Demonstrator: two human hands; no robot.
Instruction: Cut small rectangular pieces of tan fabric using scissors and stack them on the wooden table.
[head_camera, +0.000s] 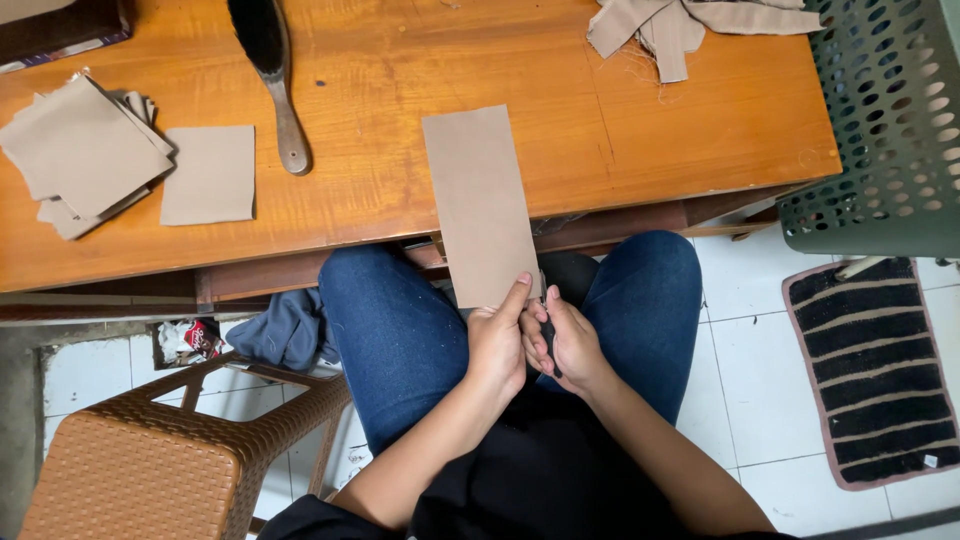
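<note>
the left hand (497, 345) pinches the near end of a long tan cloth strip (480, 205) with its thumb on top; the strip's far end lies on the desk (640, 130) by its front edge. the right hand (568, 345) is closed around a small dark tool (552, 350) beside it. it seems best to keep the strip flat and tight, and work slowly at the corner

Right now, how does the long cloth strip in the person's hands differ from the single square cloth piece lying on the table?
The cloth strip is a long rectangle; the square piece is short and nearly square. The strip is pinched at its near end by the left hand and right hand; the square lies untouched. The strip overhangs the table edge above the lap; the square rests wholly on the tabletop. Both are plain tan fabric, lying flat.
</note>
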